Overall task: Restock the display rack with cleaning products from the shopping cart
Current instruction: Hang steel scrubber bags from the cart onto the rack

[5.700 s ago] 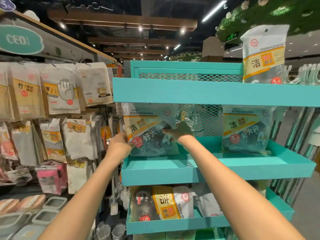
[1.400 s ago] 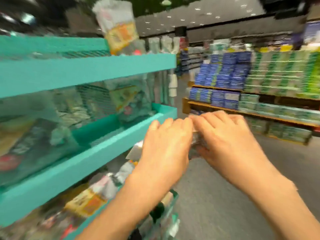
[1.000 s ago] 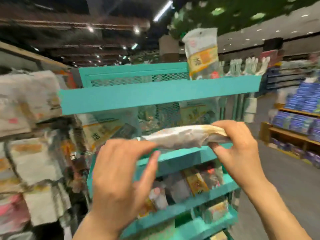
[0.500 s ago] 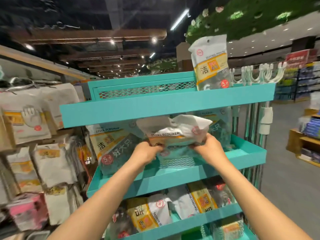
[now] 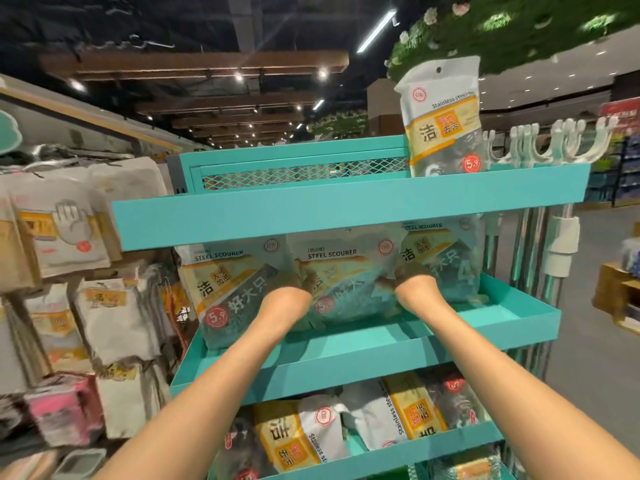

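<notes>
A teal display rack (image 5: 346, 355) with several tray shelves stands in front of me. Upright in the middle of its second shelf is a steel scourer pack (image 5: 346, 271). My left hand (image 5: 289, 294) grips the pack's left edge and my right hand (image 5: 412, 284) grips its right edge. Two like packs flank it, one on the left (image 5: 225, 289) and one on the right (image 5: 446, 258). The fingers of both hands lie partly hidden against the pack.
A taller scourer pack (image 5: 441, 116) stands on the top shelf at the right, beside white plastic hooks (image 5: 554, 136). More packs (image 5: 346, 431) lie on the lower shelf. Hanging packets (image 5: 69, 271) fill the wall on the left. An open aisle (image 5: 595, 341) lies to the right.
Both hands have pushed the crumpled pack deeper into the second shelf and set it upright between the two other packs. The view has come closer to the rack.
</notes>
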`<state>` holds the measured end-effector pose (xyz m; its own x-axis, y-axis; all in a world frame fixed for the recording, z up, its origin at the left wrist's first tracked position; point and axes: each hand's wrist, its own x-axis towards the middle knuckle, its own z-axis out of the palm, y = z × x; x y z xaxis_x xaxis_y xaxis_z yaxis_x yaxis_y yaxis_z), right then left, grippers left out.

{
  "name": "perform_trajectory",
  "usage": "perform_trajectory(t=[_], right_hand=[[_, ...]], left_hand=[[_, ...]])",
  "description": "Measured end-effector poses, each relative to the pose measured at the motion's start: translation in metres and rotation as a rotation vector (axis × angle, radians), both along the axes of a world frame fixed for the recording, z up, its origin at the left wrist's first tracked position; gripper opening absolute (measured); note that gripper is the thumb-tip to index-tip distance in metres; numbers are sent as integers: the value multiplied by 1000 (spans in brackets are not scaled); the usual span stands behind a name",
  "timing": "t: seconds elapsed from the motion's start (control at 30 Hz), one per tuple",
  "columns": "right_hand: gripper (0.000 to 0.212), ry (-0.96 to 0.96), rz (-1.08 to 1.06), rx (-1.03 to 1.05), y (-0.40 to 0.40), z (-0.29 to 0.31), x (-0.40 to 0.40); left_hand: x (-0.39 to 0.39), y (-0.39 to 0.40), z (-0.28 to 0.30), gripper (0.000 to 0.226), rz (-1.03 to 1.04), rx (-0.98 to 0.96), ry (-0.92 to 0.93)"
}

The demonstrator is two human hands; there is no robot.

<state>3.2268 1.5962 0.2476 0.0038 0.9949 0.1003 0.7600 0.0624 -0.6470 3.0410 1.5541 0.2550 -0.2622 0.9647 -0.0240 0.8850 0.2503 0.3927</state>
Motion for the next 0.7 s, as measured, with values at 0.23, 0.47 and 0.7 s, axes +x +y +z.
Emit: perform_trajectory(t=[0.23,0.47,0.7], right_hand=[[50,14,-39,17,26,0,-10],[53,31,-55,-15,38,-7,-12],[52,-16,-46,-115,32,2,-12]], left_hand=[[-7,12,-4,43,95,161,41],[-4,14,-7,49,126,341,-19],[-3,14,-7,46,100,292,-5]])
